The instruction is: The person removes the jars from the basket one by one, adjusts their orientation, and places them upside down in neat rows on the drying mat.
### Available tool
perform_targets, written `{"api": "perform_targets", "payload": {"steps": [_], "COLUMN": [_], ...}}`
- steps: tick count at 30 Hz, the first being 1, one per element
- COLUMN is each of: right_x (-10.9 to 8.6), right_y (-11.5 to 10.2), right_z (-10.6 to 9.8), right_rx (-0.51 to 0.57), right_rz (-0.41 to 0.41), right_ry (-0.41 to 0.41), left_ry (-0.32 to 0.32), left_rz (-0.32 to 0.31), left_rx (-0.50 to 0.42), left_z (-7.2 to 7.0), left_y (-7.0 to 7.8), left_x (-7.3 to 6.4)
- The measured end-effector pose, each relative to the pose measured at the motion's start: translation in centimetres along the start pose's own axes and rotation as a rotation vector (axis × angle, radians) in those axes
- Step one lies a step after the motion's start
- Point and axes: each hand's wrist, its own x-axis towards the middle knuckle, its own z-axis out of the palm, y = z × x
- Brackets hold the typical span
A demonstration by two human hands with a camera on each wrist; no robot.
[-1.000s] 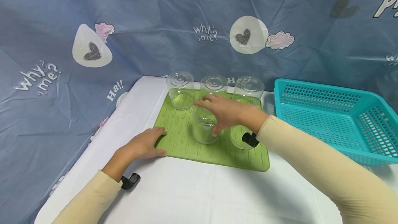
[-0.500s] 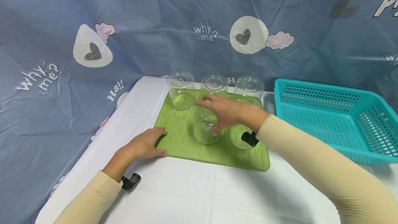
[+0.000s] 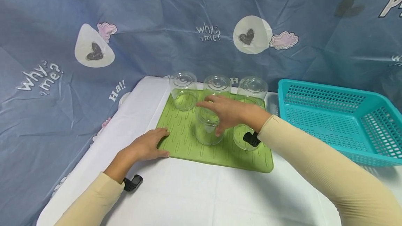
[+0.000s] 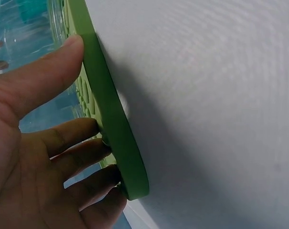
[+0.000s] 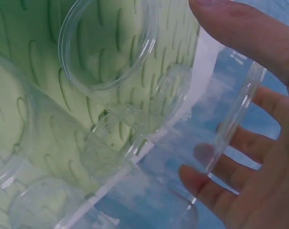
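Several clear cups stand upside down on a green ribbed mat. My right hand grips the upper end of the front middle cup, thumb on the near side and fingers behind it. In the right wrist view, that cup's clear round end lies between thumb and fingers. My left hand rests at the mat's front left corner, fingertips and thumb touching its edge. Behind stand the back left cup, the back middle cup and the back right cup. My right wrist partly covers the front right cup.
To the right of the mat sits a turquoise perforated basket. A white cloth covers the table, and a blue printed curtain hangs close behind the back row of cups.
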Motion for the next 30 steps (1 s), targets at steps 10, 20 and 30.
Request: {"api": "perform_targets", "payload": {"steps": [10, 20, 30], "right_x": [0.17, -0.44, -0.66], "right_y": [0.04, 0.26, -0.29], "right_z": [0.08, 0.37, 0.82], "right_rx": [0.003, 0.002, -0.037], "right_rz": [-0.019, -0.017, 0.027], "right_ry": [0.028, 0.035, 0.025], "left_ry": [0.001, -0.011, -0.008], "left_rz": [-0.004, -0.003, -0.005], "left_rx": [-0.002, -0.015, -0.015], "left_z": [-0.25, 0.04, 0.10], "left_y": [0.15, 0.27, 0.12], "left_x": [-0.10, -0.10, -0.03]}}
